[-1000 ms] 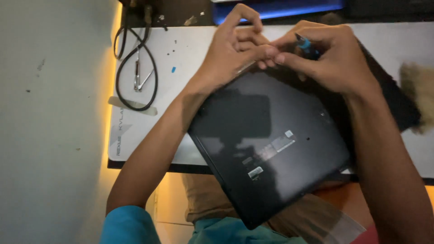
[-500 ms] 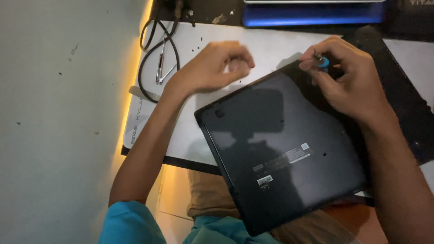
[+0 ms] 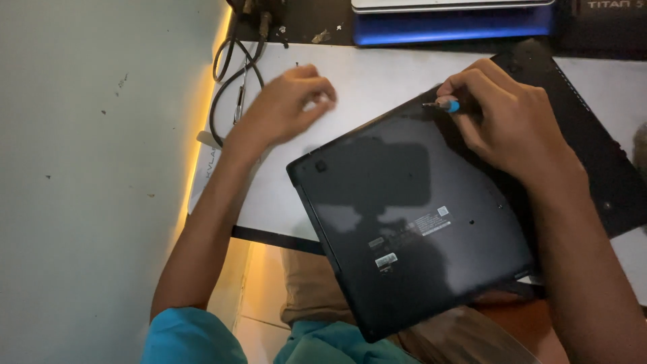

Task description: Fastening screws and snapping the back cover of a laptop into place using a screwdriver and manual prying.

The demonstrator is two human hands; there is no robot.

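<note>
1. The right hand [image 3: 512, 128] is gripping a small blue-collared screwdriver [image 3: 441, 104], its tip lying at the far edge of the upturned black laptop [image 3: 411, 229] under that hand.
2. The left hand [image 3: 293, 104] is resting loosely curled on the white bench [image 3: 377, 81], off the laptop; whether it is holding anything I cannot tell.
3. The laptop is overhanging the bench edge toward the lap, unsteadied, so pressing could be tipping it or letting the tip skid.
4. A second ago both hands were meeting at that edge; now the left is lying apart.

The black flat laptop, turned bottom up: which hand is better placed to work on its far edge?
The right hand, probably: it holds a small blue-tipped screwdriver at the black flat laptop's far edge. The left hand rests curled on the white table, off the laptop.
</note>
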